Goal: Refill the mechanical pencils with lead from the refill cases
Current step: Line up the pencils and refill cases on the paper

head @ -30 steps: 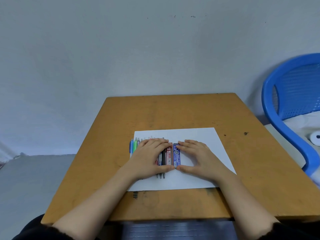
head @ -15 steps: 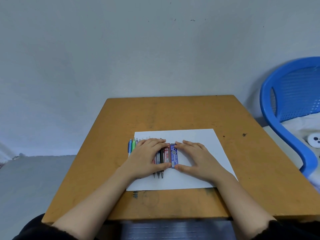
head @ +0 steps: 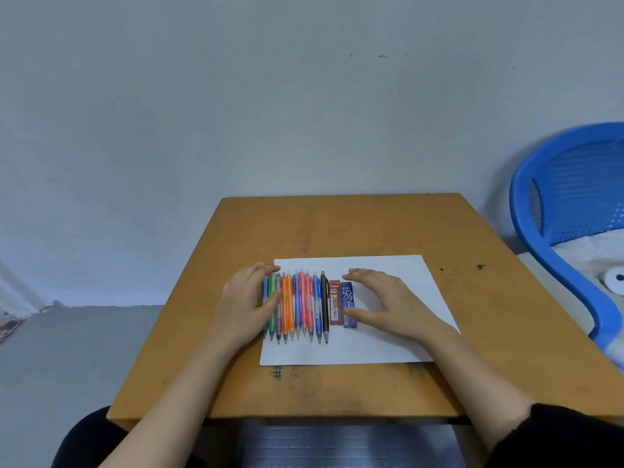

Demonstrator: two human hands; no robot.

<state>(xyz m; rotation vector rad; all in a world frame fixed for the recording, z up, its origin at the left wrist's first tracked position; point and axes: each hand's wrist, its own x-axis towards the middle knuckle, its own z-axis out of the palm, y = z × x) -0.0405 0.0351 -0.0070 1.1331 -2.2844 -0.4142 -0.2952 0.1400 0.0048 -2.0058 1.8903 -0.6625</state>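
Observation:
Several mechanical pencils (head: pixel 297 305) in blue, green, orange, pink and black lie side by side on a white sheet of paper (head: pixel 388 346), tips toward me. Right of them lie a red lead refill case (head: pixel 334 306) and a blue lead refill case (head: pixel 348 305). My left hand (head: pixel 244 305) rests at the left end of the row, fingers relaxed, thumb over the leftmost pencils. My right hand (head: pixel 388 304) hovers just right of the blue case with fingers loosely arched, its thumb near the case's lower end, holding nothing.
The paper lies on a small wooden table (head: pixel 371 224) against a grey wall. A blue plastic chair (head: pixel 567 211) stands at the right, with a white cloth and a small round white object (head: pixel 614 280) on its seat.
Both hands have moved apart from over the pencils and cases, uncovering the whole row. The left hand went left, the right hand right. The camera view shifted slightly.

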